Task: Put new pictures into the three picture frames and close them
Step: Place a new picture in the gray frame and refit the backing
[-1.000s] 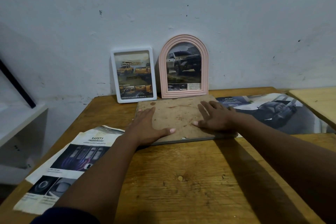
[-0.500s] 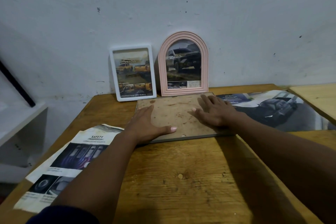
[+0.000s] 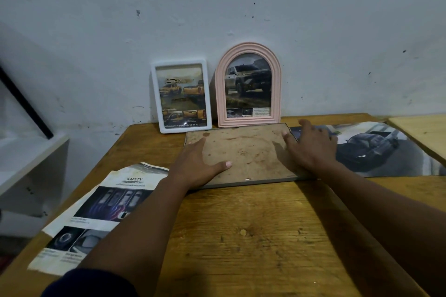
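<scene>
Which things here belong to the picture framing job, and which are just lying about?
Job: white rectangular frame; pink arched frame; face-down frame with brown backing board, under the left hand and right hand.

Lying about: torn safety brochure page; glossy dark car page, possibly spare pictures; white shelf beside the wooden table.

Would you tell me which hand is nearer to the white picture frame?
Left. The left hand lies just in front of the white frame; the right hand rests well to its right.
</scene>
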The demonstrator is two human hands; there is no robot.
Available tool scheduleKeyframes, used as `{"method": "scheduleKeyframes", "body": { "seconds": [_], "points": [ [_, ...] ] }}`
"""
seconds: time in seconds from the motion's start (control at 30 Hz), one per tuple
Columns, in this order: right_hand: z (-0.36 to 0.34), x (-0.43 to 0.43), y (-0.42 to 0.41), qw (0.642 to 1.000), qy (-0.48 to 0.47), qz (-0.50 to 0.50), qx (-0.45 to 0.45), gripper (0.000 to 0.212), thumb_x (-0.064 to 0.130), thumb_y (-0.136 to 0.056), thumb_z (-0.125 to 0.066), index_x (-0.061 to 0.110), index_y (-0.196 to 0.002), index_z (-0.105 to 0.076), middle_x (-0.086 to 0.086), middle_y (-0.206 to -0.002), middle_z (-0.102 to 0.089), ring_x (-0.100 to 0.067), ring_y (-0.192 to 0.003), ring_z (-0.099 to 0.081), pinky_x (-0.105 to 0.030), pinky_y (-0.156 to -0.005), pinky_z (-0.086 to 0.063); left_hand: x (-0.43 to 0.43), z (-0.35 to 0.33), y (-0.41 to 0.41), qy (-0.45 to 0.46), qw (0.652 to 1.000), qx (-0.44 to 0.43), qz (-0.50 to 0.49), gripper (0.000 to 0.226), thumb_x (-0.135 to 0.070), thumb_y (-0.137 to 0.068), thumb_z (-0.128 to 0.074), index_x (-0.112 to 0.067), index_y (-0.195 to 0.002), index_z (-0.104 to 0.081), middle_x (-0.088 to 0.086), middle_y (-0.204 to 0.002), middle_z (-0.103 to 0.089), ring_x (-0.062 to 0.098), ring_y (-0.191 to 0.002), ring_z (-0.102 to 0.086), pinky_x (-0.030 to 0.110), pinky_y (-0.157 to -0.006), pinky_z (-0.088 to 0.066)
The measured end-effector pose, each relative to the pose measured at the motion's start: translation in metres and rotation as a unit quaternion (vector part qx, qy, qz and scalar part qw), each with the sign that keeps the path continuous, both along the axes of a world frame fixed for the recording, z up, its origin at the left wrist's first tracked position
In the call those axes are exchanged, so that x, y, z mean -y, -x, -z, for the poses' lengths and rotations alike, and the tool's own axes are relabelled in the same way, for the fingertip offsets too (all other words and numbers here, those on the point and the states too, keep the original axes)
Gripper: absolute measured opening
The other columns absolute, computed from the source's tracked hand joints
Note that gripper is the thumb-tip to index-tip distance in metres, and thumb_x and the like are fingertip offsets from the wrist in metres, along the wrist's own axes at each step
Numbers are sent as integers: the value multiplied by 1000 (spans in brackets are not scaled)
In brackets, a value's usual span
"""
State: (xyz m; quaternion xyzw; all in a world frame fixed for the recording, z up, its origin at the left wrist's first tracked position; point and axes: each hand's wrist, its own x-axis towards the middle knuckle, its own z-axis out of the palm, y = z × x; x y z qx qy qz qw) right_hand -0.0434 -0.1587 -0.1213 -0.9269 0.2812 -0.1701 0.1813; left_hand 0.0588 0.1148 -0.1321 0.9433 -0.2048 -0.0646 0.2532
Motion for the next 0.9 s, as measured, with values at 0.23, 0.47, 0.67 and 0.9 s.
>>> {"method": "scheduleKeyframes", "body": {
  "seconds": [0.23,0.47,0.67,0.9],
  "points": [
    [-3,-1,20,987,-138,10,81,50,44,-95,-57,23,-138,-44,-8,-122,-66,-31,-118,-55,-53,-107,-28,1,2,10,47,998,24,-22,99,-82,-77,-60,-39,-159,-23,0,-163,-33,28,-146,-35,54,-111,-40],
    [-83,22,46,935,-233,-9,268,37,40,-93,-60,19,-124,-65,-5,-112,-69,-22,-101,-65,-38,-83,-54,25,-13,38,162,987,-19,15,93,-79,-79,-60,-47,-157,-19,0,-160,-36,27,-138,-43,47,-105,-42],
    [-191,38,80,917,-253,-57,304,44,50,-96,-49,13,-114,-65,-8,-91,-75,-22,-93,-70,-41,-84,-50,80,-48,84,286,941,-143,110,88,-73,-87,-56,-45,-158,-14,-6,-159,-36,16,-126,-46,23,-83,-53],
    [-253,-6,81,909,-299,-151,250,58,58,-99,-40,7,-126,-50,-14,-104,-73,-23,-96,-70,-36,-79,-54,120,-157,113,360,913,-41,188,103,-87,-76,-35,-40,-161,0,2,-169,-17,33,-150,-29,63,-113,-35]
  ]
}}
